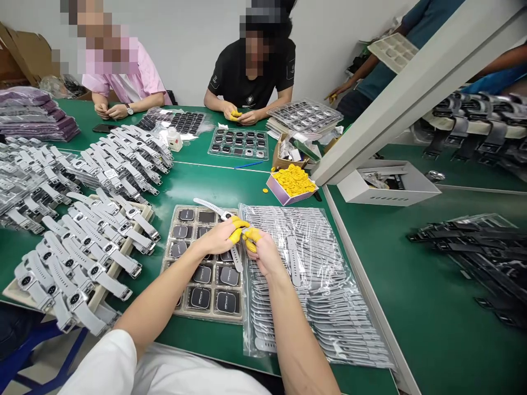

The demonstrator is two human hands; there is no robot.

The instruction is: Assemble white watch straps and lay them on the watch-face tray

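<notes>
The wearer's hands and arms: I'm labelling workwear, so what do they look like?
The left hand and right hand wear yellow finger covers. Both forearms are bare. A short white sleeve shows on the left arm; the right sleeve is out of view.

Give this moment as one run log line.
left hand: holding watch; right hand: fingertips near left's; beneath: tray, bagged straps
</notes>
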